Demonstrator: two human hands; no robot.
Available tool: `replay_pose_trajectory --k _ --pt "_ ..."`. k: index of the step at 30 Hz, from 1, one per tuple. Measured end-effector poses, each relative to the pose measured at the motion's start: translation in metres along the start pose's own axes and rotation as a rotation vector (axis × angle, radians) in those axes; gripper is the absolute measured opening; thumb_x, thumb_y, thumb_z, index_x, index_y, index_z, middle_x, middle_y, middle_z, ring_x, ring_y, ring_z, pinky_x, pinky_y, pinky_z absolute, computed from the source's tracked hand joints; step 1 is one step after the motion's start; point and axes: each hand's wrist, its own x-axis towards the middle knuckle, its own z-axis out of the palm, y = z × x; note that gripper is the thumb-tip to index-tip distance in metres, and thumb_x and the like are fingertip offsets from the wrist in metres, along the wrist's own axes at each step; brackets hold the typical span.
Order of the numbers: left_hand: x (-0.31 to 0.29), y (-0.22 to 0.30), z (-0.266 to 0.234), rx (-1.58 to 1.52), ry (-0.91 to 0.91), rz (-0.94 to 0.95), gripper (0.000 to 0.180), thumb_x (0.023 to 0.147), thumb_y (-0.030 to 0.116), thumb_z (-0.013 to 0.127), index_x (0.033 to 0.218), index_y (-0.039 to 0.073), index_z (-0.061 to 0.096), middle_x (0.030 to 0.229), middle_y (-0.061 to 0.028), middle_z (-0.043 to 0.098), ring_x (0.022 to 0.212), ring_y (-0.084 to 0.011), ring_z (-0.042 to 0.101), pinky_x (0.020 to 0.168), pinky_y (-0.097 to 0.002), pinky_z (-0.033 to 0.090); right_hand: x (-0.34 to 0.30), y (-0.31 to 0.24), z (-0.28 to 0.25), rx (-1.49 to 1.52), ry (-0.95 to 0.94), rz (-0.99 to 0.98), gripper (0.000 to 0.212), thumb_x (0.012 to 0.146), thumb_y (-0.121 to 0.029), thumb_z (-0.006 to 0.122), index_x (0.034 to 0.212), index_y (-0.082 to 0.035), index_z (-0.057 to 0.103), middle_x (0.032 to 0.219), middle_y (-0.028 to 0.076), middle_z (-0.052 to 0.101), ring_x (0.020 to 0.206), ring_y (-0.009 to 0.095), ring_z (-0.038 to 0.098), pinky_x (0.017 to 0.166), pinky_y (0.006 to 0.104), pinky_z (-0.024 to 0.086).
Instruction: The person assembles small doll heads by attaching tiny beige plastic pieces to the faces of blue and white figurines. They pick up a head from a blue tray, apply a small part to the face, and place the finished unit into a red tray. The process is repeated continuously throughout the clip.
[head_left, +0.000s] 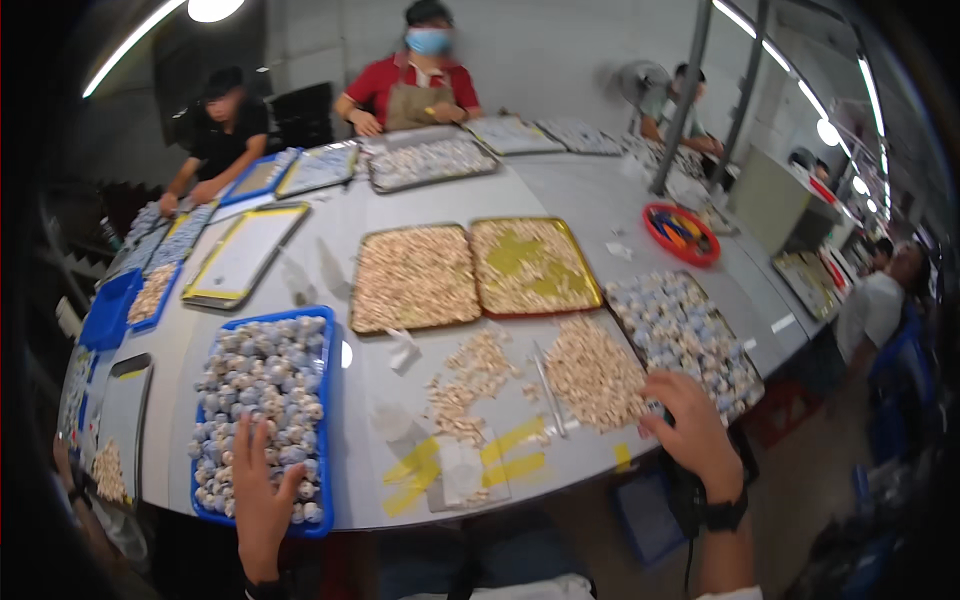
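Note:
My left hand (262, 490) reaches over the near end of a blue tray (328, 400), fingers spread. Heaped in that tray are small round white and pale-blue pieces (260, 370); the fingertips lie over them. My right hand (697, 435) is at the near edge of a pile of small beige pieces (595, 375), beside a dark tray of pale-blue and white pieces (685, 330). Its thumb and forefinger curve with a gap between them. A small dark patch shows in that gap, too small to name. A thin metal-looking strip (549, 390) lies between the beige pile and a looser scatter (470, 380).
Behind the piles stand two trays of beige pieces, one full (415, 275) and one partly covered (535, 265). A red basket (682, 236) holds coloured tools. Clear bottles (330, 265) stand left of centre. Yellow tape (515, 450) marks the near edge. Several people (415, 90) sit around.

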Motion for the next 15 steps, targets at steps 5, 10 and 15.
replay_pose_trajectory --k 5,10,15 --pt "-0.009 -0.021 0.009 -0.046 0.081 0.048 0.043 0.086 0.000 0.046 0.129 0.002 0.041 0.131 -0.0144 0.038 0.123 -0.0286 0.037 0.099 -0.0348 0.032 0.045 0.024 0.024 0.034 -0.091 -0.085 0.024 0.074 -0.011 0.059 0.095 -0.001 0.057 0.097 0.015 0.055 0.094 0.033 0.052 0.083 0.0388 0.042" --pt "0.005 -0.027 0.004 -0.053 0.089 -0.001 0.036 0.084 -0.004 0.050 0.119 0.004 0.051 0.113 -0.0091 0.049 0.094 -0.0175 0.048 0.076 -0.0275 0.042 0.080 0.036 0.048 -0.044 -0.212 -0.017 0.023 0.071 -0.007 0.063 0.093 -0.003 0.058 0.095 0.014 0.057 0.090 0.032 0.054 0.077 0.0385 0.044" --pt "0.003 -0.049 0.002 -0.221 0.085 -0.072 0.025 0.088 0.001 0.049 0.112 0.003 0.053 0.111 -0.0067 0.051 0.094 -0.0151 0.050 0.073 -0.0247 0.041 0.103 0.036 0.058 -0.025 -0.303 0.122 0.014 0.070 -0.008 0.064 0.082 -0.002 0.061 0.079 0.013 0.059 0.078 0.031 0.058 0.068 0.0382 0.045"
